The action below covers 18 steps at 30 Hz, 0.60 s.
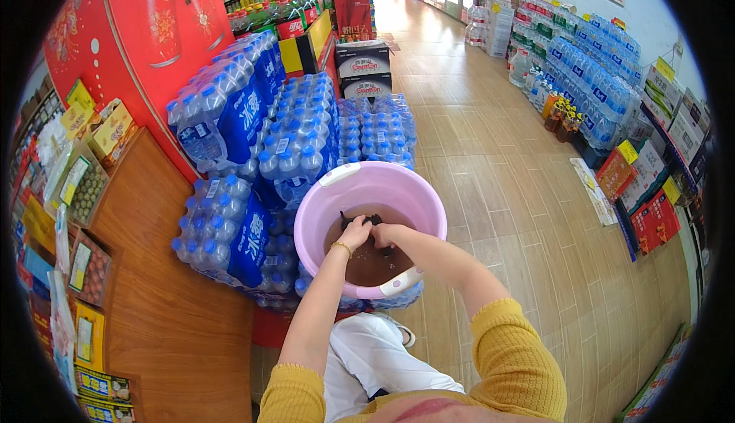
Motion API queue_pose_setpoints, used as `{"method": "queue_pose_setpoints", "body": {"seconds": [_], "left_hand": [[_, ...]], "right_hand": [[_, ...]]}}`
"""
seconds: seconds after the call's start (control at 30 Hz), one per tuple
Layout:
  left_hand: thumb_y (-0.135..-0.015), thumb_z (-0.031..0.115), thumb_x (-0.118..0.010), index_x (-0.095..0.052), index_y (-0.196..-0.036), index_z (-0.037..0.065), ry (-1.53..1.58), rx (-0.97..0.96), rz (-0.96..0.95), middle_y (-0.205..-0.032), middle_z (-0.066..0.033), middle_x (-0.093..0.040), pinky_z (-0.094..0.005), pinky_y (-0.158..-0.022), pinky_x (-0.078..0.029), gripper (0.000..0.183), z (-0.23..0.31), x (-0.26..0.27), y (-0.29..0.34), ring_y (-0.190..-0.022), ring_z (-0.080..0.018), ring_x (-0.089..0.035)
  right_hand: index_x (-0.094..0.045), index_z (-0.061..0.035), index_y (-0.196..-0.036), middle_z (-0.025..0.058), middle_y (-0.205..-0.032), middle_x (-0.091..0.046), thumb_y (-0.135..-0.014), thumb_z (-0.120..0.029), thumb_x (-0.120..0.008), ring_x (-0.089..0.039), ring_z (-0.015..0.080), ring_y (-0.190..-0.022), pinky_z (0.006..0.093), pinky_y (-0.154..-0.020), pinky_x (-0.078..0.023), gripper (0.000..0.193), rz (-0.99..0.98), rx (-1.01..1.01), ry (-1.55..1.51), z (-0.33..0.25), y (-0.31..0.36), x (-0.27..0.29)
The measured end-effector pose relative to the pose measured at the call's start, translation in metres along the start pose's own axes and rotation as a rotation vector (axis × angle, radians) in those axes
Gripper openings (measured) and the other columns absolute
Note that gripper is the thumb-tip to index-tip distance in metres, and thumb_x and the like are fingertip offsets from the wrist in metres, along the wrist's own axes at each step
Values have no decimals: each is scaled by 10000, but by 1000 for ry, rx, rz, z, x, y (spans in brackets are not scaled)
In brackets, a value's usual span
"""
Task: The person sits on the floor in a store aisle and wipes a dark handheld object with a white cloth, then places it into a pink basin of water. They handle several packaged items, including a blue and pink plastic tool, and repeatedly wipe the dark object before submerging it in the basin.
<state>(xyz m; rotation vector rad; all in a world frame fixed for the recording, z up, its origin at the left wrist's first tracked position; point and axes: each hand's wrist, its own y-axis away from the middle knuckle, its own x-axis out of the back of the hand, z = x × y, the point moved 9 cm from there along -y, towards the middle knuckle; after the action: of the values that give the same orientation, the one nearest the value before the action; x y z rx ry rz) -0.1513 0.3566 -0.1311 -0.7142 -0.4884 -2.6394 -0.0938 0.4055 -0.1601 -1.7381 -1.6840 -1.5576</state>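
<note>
A pink plastic basin (pixel 308 228) with white handle grips rests on shrink-wrapped packs of bottled water in front of me. Murky brown water (pixel 361 271) lies in its bottom. Both my hands are inside the basin, close together just over the water. My left hand (pixel 354 235), a bracelet on its wrist, is closed on a dark wet cloth (pixel 355 217). My right hand (pixel 388 235) is closed on the same cloth, right beside the left. Part of the cloth is hidden behind my fingers.
Packs of blue-capped water bottles (pixel 218 224) are stacked left of and behind the basin. A wooden counter (pixel 184 331) with boxed goods runs along my left. Tiled floor (pixel 505 216) stretches to the right, toward more bottle packs (pixel 586 71) and cartons along the wall.
</note>
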Motion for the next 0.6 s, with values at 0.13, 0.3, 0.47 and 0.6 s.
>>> {"method": "queue_pose_setpoints", "body": {"seconds": [0.13, 0.3, 0.47, 0.6], "left_hand": [[-901, 505, -324, -375, -1325, 127, 819, 281, -49, -1407, -131, -320, -592, -1003, -152, 571, 24, -1, 21, -1310, -321, -255], [-904, 522, -278, -397, -1286, 152, 1205, 442, -122, -1286, -123, -424, -634, -949, -228, 545, 20, 5, 38, -1208, -347, -363], [-867, 482, -402, -499, -1109, 165, 1522, 385, -221, -1061, -63, -542, -486, -824, -454, 411, 19, -10, 21, -998, -231, -514], [-872, 382, -477, -526, -1001, 176, 1430, 197, -178, -944, -6, -567, -321, -684, -502, 247, 11, -9, 4, -841, -129, -565]], "right_hand": [[-622, -60, -929, 166, -839, -624, -782, -163, -455, -609, 295, -788, 419, -672, -489, 245, 357, 375, -344, -29, 14, 61], [-508, -56, -693, 15, -733, -488, -767, -104, -465, -474, 124, -708, 263, -646, -399, 99, -3, 477, -1557, -72, 46, 92], [-441, -85, -638, 22, -809, -475, -791, -158, -592, -451, 115, -778, 257, -728, -387, 226, 293, 656, -1196, -84, 64, 106], [-377, -55, -595, 60, -877, -467, -758, -166, -650, -448, 196, -863, 288, -795, -369, 337, 859, 805, -593, -106, 98, 114]]}}
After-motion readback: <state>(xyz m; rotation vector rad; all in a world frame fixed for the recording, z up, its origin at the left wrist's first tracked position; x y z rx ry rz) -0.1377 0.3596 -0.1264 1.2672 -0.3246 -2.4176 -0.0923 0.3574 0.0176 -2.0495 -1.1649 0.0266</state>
